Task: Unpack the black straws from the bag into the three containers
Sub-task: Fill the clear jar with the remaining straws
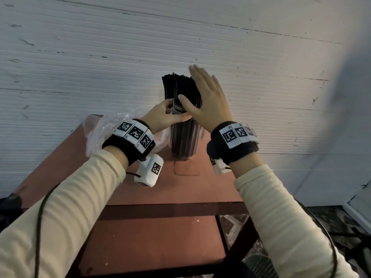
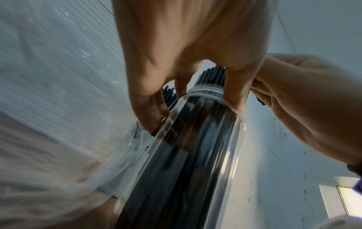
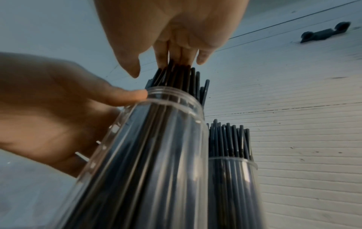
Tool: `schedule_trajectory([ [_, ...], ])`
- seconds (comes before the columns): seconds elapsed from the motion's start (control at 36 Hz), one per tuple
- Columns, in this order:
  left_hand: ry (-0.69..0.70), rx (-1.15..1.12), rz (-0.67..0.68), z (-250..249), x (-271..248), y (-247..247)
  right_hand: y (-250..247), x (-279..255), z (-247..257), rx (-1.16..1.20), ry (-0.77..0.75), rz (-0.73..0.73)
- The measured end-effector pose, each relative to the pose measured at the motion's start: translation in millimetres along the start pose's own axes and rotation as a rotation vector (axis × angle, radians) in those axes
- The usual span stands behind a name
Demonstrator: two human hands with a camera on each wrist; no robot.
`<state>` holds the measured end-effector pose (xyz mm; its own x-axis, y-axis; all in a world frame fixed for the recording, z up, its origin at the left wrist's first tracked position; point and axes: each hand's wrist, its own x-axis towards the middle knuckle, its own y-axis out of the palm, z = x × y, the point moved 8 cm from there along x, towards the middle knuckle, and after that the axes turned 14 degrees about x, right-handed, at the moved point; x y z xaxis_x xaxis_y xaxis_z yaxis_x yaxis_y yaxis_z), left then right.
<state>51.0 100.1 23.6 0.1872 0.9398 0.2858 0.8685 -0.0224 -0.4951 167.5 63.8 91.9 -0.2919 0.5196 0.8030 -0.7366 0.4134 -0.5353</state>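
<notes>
Thin black plastic straws (image 1: 181, 87): light, springy, slippery, upright in tall clear plastic jar (image 1: 185, 141) at far desk (image 1: 160, 187) edge; left hand (image 1: 160, 115) grips jar neck, best hold; right hand (image 1: 204, 97) flat, fingers straight against tips

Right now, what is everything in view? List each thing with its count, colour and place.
clear containers: two plainly visible, transparent, upright on the table; a third cannot be confirmed.
black straws: many, black, standing in the containers, tops above the rims.
second container: beside the first, also filled with straws.
plastic bag: one, clear and crumpled, on the table behind the left wrist.
table: one, reddish-brown, against the wall.
wall: white, ribbed, scuffed.
wrist bands with markers: one per wrist, black with white tags.
sleeves: two, cream.
left hand: grips the front container near its rim.
right hand: fingers straight, pressed against the straw tops.
</notes>
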Motion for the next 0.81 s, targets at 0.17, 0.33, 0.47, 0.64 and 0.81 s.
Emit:
schedule_trajectory([
  [0.17,-0.078,-0.024,0.098,3,-3,-4,-9,-11,-44,0.276,0.350,0.088],
  [0.33,-0.106,-0.150,0.127,12,-3,1,21,-21,-71,0.516,0.498,0.269],
  [0.47,-0.076,-0.255,0.120,13,1,7,21,-24,-80,0.533,0.509,0.237],
  [0.64,-0.058,-0.256,0.062,9,11,20,1,-26,-92,0.449,0.507,0.186],
  [0.81,-0.005,-0.064,-0.474,11,25,-8,-37,-43,-130,0.389,0.602,0.057],
])
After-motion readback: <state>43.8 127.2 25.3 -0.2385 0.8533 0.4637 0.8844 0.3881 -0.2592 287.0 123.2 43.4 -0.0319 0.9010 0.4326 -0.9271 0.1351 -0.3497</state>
